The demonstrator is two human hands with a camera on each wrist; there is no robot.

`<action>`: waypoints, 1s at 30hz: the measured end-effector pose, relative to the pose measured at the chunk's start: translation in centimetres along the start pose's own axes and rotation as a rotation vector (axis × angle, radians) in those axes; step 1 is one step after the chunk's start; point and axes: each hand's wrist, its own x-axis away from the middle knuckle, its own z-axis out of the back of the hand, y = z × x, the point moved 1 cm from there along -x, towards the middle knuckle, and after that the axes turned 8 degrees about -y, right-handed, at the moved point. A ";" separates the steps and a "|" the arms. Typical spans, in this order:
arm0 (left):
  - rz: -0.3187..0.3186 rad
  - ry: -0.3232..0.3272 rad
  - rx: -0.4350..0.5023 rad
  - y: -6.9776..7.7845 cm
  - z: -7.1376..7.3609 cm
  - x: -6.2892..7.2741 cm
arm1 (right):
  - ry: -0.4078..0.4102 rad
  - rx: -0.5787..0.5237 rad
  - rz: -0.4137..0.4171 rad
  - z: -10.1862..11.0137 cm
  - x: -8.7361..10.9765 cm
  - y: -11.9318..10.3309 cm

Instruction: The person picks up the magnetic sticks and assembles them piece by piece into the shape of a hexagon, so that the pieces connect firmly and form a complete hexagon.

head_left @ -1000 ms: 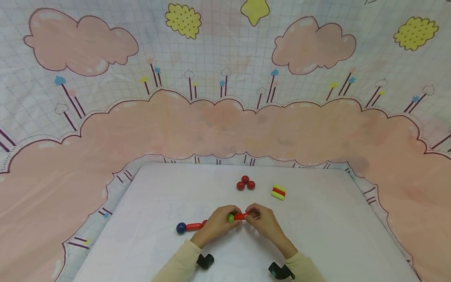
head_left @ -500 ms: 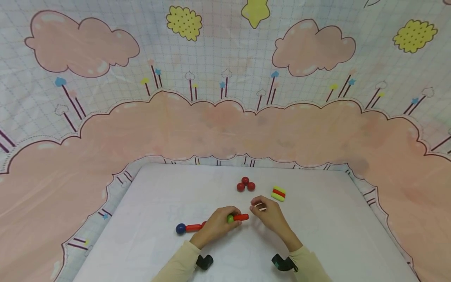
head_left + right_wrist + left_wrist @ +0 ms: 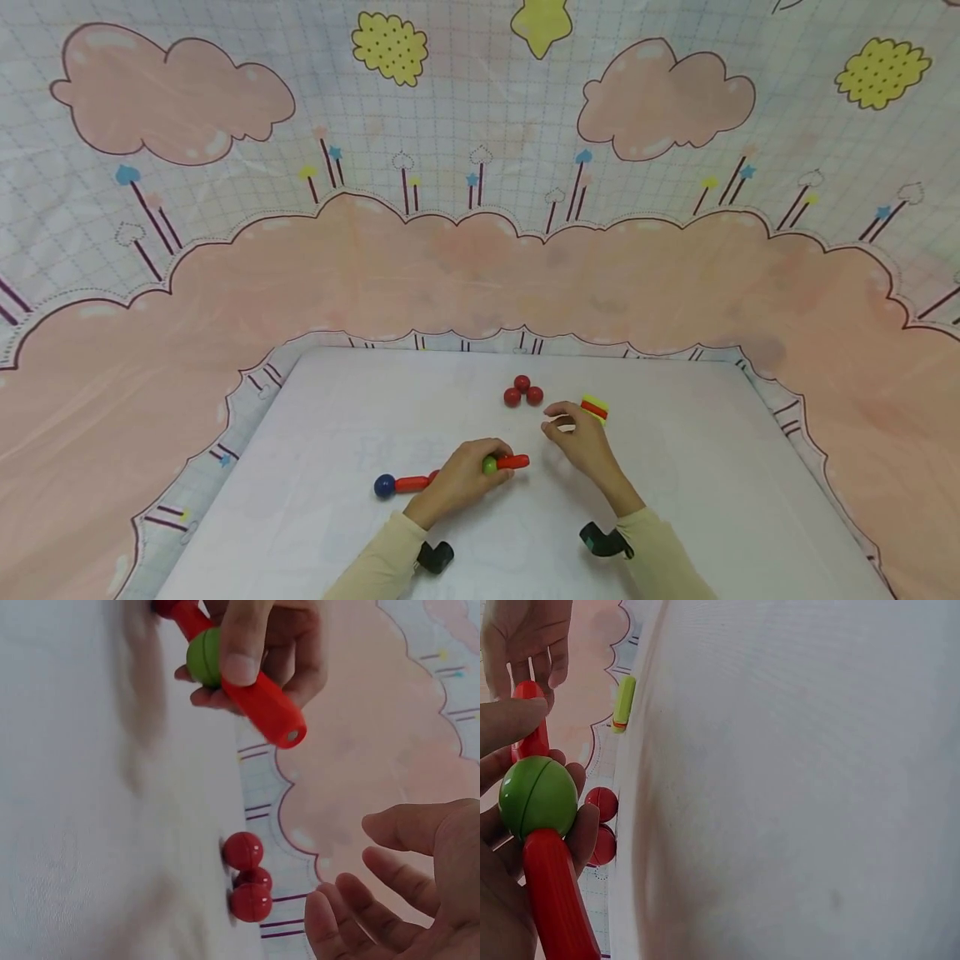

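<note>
My left hand holds a chain of toy rods and balls, its thumb pressing a red rod beside a green ball. The rod's free end points right and shows a small silvery disc. Another red rod joins the green ball on its other side. Leftward, past the hand, the chain runs on to a red rod and a dark blue ball. My right hand hovers with loosely bent fingers and nothing in them, close to three red balls and partly covering a row of rods.
That row of yellow and red rods lies side by side at the right, behind the right hand. The white table ends at a cloud-patterned cloth. A black wrist camera sits on each wrist.
My right hand has let go of the red rod's end and moved away, right and toward the back, near the red balls and the rods. The left hand stays nearly still with the chain.
</note>
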 end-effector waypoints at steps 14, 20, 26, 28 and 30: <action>0.024 -0.027 0.008 -0.2 -0.1 0.1 | 0.041 -0.039 -0.048 -0.8 -2.4 2.2; 0.017 -0.020 0.010 -0.2 0.0 0.0 | 0.042 -0.030 -0.071 -1.2 -3.8 2.3; 0.031 -0.025 0.027 -0.1 0.2 -0.2 | 0.041 -0.024 -0.096 -1.8 -5.2 1.9; 0.026 -0.026 0.023 -0.1 0.2 -0.2 | 0.041 -0.012 -0.116 -2.0 -5.6 1.8; 0.029 -0.030 0.017 -0.1 0.1 -0.2 | 0.041 -0.009 -0.143 -2.3 -6.0 2.0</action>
